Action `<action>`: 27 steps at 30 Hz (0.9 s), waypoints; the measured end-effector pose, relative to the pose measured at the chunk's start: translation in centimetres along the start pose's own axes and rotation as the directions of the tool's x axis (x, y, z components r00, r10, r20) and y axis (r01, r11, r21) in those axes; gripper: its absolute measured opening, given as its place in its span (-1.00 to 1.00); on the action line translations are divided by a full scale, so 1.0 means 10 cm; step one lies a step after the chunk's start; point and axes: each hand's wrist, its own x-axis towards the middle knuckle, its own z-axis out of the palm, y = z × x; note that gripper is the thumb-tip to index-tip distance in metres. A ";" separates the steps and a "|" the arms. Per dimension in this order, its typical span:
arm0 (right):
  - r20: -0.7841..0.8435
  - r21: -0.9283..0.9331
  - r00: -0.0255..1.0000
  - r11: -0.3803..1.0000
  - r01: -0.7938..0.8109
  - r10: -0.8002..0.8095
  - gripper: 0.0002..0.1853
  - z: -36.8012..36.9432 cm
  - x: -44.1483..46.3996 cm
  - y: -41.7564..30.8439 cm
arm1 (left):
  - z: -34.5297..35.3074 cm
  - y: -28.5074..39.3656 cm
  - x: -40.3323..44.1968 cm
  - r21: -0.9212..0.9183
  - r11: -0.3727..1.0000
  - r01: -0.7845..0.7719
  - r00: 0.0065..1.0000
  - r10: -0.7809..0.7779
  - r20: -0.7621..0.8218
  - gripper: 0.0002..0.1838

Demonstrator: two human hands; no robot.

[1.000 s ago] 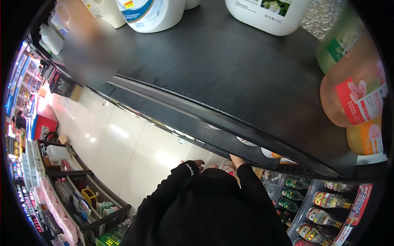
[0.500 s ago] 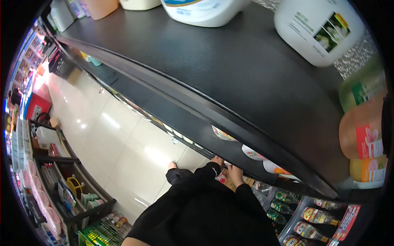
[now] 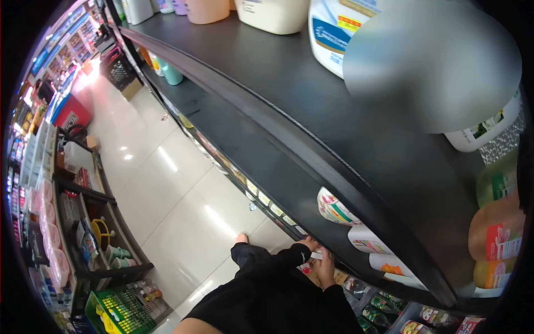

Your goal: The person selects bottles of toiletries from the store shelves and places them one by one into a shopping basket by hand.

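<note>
Both hands are at the front edge of the lower black shelf (image 3: 239,139), near the bottom centre. My left hand (image 3: 310,242) has its fingers curled at the strip of price labels (image 3: 276,210). Beside it, my right hand (image 3: 325,268) pinches a small white piece (image 3: 316,255), seemingly a label or tag. The fingertips are small and partly hidden by the shelf lip. White bottles (image 3: 370,240) lie close by on the lower shelf, to the right of the hands.
The upper shelf (image 3: 267,72) carries large detergent bottles (image 3: 274,15). Glass bottles (image 3: 384,303) stand in trays at the lower right. A display rack (image 3: 105,236) and a green basket (image 3: 119,313) line the left, across the tiled floor (image 3: 183,183).
My left hand has come up from beside the body to the shelf edge, next to my right hand. The white piece now shows between them. The view has shifted along the shelf.
</note>
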 end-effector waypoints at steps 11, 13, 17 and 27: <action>0.266 0.141 0.937 0.971 0.193 -0.225 -0.61 0.01 -0.08 -0.54 | -0.23 -0.27 -0.80 -0.037 0.997 -0.065 0.992 0.068 0.111 -0.53; 0.340 0.140 0.906 0.967 0.215 -0.250 -0.60 -0.01 -0.03 -0.80 | 0.07 -0.68 -0.88 -0.254 0.960 -0.118 0.992 0.125 0.008 -0.54; 0.418 0.183 0.823 0.923 0.338 -0.384 -0.61 0.09 0.08 -1.29 | -0.29 -0.80 -1.42 -0.421 0.892 -0.168 0.982 0.112 -0.154 -0.59; 0.446 0.334 0.618 0.761 0.557 -0.648 -0.62 0.45 0.39 -3.14 | -1.81 -0.81 -3.07 -0.367 0.924 -0.107 0.828 -0.122 -0.547 -0.55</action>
